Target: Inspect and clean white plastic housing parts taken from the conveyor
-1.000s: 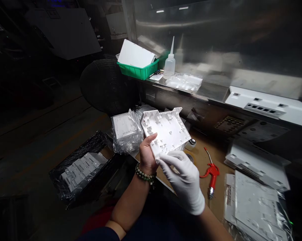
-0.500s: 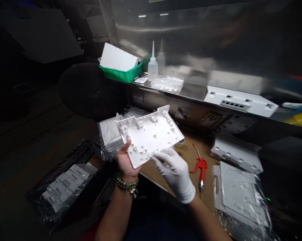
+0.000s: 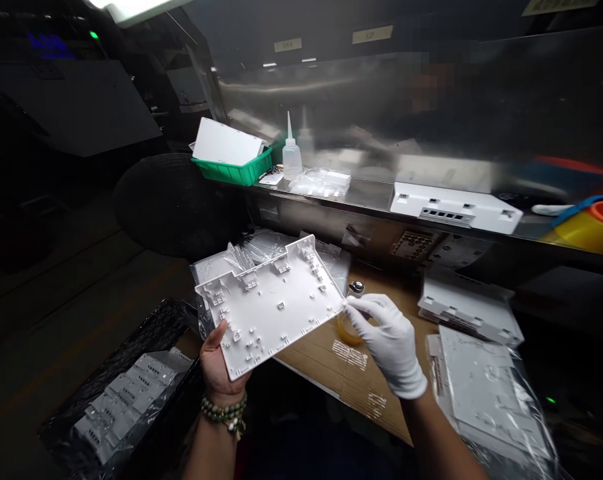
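Note:
A white plastic housing panel (image 3: 286,313), with its clips and ribs facing up, is tilted above the bench. My left hand (image 3: 220,360), bare and with a beaded bracelet at the wrist, grips its lower left corner, thumb on top and fingers hidden beneath. My right hand (image 3: 389,340) wears a white glove; its thumb and fingertips are pinched at the panel's right corner. Behind that corner are a roll of yellow tape (image 3: 349,333) and a small container with a metal top (image 3: 356,287). Small clear pieces (image 3: 350,355) lie on the brown cardboard (image 3: 386,417).
A black crate (image 3: 169,320) at lower left holds bagged white parts. More panels (image 3: 486,380) are stacked at right. On the metal shelf (image 3: 369,195) are a green bin (image 3: 236,172), a dropper bottle (image 3: 292,160), a long white part (image 3: 456,207) and a yellow container (image 3: 589,227).
The panel and my left hand have moved left and down in view. My right hand has shifted from the panel's lower edge to its right corner. The red air gun is no longer visible.

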`<state>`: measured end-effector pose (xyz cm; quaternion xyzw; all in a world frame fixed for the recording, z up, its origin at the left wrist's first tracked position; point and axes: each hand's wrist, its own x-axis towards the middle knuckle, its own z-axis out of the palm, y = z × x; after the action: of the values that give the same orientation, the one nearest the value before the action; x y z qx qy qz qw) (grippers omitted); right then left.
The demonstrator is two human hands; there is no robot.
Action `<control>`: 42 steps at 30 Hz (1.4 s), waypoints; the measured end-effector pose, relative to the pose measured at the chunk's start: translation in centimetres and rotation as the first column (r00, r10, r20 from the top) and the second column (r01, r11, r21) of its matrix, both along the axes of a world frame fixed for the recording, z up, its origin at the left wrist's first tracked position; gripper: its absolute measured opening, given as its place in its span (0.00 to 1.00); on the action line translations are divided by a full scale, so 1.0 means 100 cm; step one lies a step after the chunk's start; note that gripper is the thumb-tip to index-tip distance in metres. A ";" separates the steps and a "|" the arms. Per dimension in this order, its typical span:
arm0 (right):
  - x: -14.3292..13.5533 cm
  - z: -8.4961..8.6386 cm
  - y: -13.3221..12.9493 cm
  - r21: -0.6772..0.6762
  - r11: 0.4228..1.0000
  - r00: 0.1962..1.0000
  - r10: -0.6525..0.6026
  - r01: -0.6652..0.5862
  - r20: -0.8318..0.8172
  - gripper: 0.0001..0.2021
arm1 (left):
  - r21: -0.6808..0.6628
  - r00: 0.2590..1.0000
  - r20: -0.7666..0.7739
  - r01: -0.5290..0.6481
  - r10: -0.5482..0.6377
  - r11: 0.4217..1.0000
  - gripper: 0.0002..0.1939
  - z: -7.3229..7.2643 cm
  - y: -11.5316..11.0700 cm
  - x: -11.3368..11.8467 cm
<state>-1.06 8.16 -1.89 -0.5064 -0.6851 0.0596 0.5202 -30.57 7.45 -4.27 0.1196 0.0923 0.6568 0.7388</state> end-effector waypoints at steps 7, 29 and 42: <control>0.034 -0.007 0.021 -0.023 0.995 0.991 -0.090 0.092 0.099 0.06 | 0.167 0.970 -0.014 0.243 -0.244 0.955 0.25 -0.004 -0.014 -0.005; -0.026 -0.022 0.071 -0.210 0.978 0.981 -0.043 0.002 -0.191 0.14 | -0.217 0.900 -0.433 -0.157 0.049 0.964 0.39 0.018 -0.047 0.027; -0.071 -0.057 0.036 -0.169 0.983 0.941 0.005 -0.066 -0.337 0.13 | -0.040 0.719 -0.691 -0.146 0.078 0.989 0.38 0.012 -0.042 0.049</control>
<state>-8.17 11.73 -7.56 -0.5208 -0.5875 0.2154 0.5807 -25.67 3.26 -3.10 0.3144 0.3962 0.6043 0.6157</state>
